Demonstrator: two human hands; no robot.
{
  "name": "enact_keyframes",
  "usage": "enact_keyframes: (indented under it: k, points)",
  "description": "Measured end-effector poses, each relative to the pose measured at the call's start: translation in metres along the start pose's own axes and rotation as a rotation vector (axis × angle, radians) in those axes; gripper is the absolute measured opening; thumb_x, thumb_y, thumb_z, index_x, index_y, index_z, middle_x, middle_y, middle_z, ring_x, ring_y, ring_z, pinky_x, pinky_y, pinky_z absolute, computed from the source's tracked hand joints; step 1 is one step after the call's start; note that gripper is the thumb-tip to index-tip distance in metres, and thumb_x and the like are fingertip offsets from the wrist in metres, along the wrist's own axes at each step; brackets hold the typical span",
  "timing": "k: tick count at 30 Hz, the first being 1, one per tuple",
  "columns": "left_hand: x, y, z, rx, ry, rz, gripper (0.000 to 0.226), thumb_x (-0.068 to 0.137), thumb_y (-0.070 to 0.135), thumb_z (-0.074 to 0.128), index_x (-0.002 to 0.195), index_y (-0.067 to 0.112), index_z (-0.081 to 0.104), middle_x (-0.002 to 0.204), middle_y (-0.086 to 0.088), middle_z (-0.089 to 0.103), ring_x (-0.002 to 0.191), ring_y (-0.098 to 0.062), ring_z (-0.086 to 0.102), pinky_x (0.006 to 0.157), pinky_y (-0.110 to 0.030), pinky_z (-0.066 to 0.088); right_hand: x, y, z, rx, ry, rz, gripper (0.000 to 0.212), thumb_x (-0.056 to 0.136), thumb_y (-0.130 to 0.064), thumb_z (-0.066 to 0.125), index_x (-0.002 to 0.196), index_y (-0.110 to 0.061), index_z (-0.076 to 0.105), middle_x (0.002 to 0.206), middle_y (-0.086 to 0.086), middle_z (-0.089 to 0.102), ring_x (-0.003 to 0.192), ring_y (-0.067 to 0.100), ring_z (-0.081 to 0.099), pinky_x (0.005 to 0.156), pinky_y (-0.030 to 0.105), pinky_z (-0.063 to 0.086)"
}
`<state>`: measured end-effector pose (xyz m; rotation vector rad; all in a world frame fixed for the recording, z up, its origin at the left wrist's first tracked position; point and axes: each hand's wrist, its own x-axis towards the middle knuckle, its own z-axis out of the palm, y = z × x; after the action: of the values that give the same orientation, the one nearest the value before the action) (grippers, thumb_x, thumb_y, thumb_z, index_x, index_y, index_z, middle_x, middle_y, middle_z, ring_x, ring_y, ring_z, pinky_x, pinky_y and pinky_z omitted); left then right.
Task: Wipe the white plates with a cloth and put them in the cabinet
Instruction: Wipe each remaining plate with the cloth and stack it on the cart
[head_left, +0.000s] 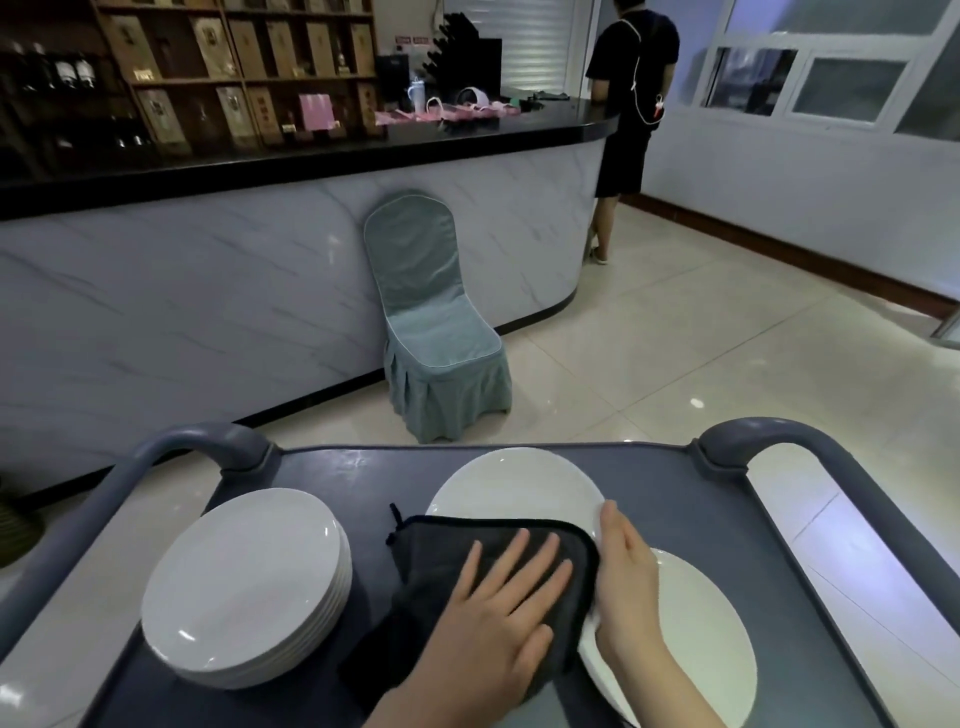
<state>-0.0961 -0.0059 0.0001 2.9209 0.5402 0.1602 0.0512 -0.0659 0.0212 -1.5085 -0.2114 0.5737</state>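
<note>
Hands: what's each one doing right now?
Left hand: open, flat on the dark grey square cloth.
Right hand: at the rim of the round white plate; fingers hidden, cannot tell.

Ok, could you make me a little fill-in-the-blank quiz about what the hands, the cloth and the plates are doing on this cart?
1. The left hand presses a dark cloth flat onto a ____ plate.
2. The right hand holds that plate's rim, to the ____ of the cloth.
3. The stack of plates stands on the cart to the ____ of the cloth.

Missing words: white; right; left.
</note>
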Motion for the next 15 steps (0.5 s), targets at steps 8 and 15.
enact_keyframes:
  k: [8,15]
  points:
    - [0.024,-0.038,-0.011,-0.131,0.084,-0.222,0.060,0.102,0.051,0.024,0.150,0.040,-0.010,0.158,0.024,-0.018,0.143,0.004,-0.022,0.121,-0.035,-0.002,-0.002,-0.009,0.010,-0.013,-0.069,-0.022,0.020,0.102,-0.025,0.052,0.097,-0.015,0.068,0.092,-0.030,0.064,0.093,-0.019,0.054,0.073,0.011,0.045]
    - [-0.012,-0.011,-0.011,-0.086,0.092,-0.183,0.063,0.092,0.045,0.034,0.153,0.030,0.026,0.159,0.017,0.018,0.148,-0.012,0.016,0.120,-0.047,0.007,0.005,-0.011,-0.002,0.050,0.048,0.050,0.034,0.101,-0.034,0.053,0.077,-0.015,0.068,0.071,-0.006,0.067,0.071,0.014,0.061,0.069,0.030,0.048]
